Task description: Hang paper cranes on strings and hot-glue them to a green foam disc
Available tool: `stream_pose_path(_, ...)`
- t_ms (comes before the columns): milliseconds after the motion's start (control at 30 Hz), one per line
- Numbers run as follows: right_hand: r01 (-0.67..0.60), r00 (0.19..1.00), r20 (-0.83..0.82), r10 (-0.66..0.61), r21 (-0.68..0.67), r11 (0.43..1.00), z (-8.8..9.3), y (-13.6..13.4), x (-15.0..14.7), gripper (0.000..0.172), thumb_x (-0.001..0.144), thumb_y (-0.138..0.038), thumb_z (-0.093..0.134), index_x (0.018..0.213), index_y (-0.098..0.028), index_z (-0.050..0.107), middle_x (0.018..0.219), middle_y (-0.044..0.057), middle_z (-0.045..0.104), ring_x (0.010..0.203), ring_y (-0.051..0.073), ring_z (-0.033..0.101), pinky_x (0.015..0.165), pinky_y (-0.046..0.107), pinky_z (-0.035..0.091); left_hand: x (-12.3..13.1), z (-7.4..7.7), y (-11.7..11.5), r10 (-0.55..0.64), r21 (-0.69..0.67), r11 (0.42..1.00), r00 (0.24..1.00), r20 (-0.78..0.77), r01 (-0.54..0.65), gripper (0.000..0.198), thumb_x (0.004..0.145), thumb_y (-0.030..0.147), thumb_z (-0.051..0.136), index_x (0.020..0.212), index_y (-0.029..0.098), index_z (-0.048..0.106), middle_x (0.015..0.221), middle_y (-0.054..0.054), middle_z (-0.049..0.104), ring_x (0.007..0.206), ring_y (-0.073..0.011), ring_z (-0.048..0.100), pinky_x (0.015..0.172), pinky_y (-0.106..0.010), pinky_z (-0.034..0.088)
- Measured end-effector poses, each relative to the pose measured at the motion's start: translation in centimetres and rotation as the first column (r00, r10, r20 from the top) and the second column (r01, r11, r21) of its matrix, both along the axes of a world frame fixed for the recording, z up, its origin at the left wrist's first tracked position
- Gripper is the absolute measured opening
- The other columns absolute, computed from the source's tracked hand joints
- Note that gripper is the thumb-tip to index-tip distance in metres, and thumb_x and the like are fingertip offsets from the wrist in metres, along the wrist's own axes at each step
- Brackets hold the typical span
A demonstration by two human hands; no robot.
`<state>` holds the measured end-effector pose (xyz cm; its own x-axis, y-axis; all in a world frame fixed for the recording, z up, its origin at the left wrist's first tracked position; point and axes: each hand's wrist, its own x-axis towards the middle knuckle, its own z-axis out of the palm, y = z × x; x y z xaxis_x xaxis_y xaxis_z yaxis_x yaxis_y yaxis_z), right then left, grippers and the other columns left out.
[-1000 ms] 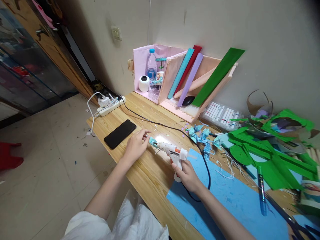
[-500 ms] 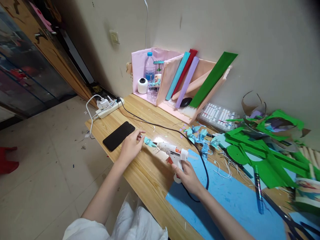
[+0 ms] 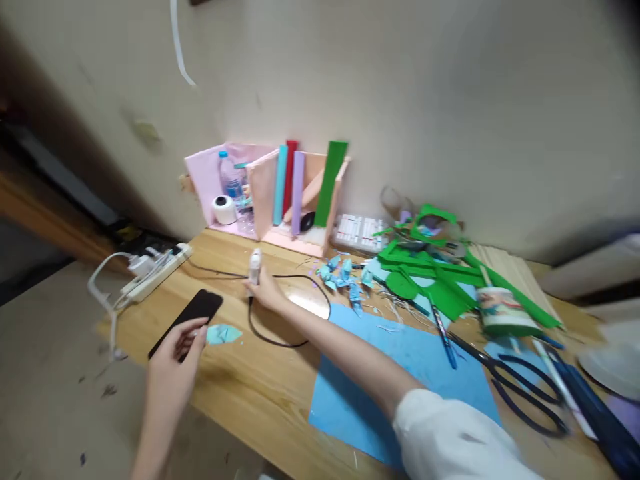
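Observation:
My left hand (image 3: pixel 177 350) is near the desk's left front edge, its fingers pinched on the end of a small crumpled light-blue paper piece (image 3: pixel 223 334). Partly behind that hand lies a black phone (image 3: pixel 203 308). Further back on the desk, my right hand (image 3: pixel 267 292) is closed round a white glue gun (image 3: pixel 255 265), which is seen end-on, so its nozzle is hidden. A black cord (image 3: pixel 280 345) loops from the gun across the wood. Several crumpled blue paper pieces (image 3: pixel 345 275) rest to the right of the gun.
A power strip (image 3: pixel 155 272) sits at the left edge. Pink and peach box shelves (image 3: pixel 263 193) stand against the wall. A blue sheet (image 3: pixel 400 373), green scraps (image 3: pixel 440 283), a marker (image 3: pixel 443 337), large scissors (image 3: pixel 525 393) and a paper cup (image 3: pixel 503 310) occupy the right side.
My right hand has carried the glue gun away from the blue paper, back and to the left, turning it end-on. My left hand keeps the paper. The view has swung right.

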<state>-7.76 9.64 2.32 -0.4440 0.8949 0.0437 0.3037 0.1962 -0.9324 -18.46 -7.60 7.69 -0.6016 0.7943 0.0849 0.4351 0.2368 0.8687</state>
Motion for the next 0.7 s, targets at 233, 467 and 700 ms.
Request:
stream_pose_path(233,-0.115,0.982,0.162,0.099,0.088,0.989,0.9,-0.1,3.2,0.03,0.073,-0.027,0.068,0.097,-0.013,0.056,0.087,0.007,0.063,0.081,0.021,0.059,0.072,0.03,0.046,4.1,-0.3,1.8,-0.184,-0.053,0.98,0.979,0.084,0.189,0.047,0.063,0.054,0.065,0.094,0.02,0.063,0.091,-0.003,0.064,0.082,-0.0181,0.059,0.075,-0.028,0.049)
stream_pose_path(467,-0.017,0.993,0.12,-0.007,0.197,0.98,3.1,-3.1,23.0,0.01,0.083,-0.019,0.056,0.085,-0.016,0.066,0.083,0.003,0.066,0.076,0.012,0.059,0.068,0.022,0.042,11.4,-2.0,4.7,-0.487,-0.097,0.857,0.857,0.168,0.506,0.037,0.071,0.049,0.06,0.091,0.019,0.063,0.084,-0.005,0.065,0.077,-0.0186,0.061,0.071,-0.03,0.052)
stream_pose_path(700,0.161,0.816,0.486,-0.313,0.328,0.931,1.3,-3.7,34.8,0.012,0.082,-0.016,0.056,0.089,-0.017,0.066,0.086,0.005,0.063,0.082,0.016,0.055,0.073,0.028,0.04,20.1,-4.5,6.9,-0.743,-0.102,0.636,0.642,0.19,0.765,0.026,0.081,0.04,0.051,0.089,0.018,0.064,0.079,-0.004,0.065,0.075,-0.0168,0.061,0.072,-0.028,0.049)
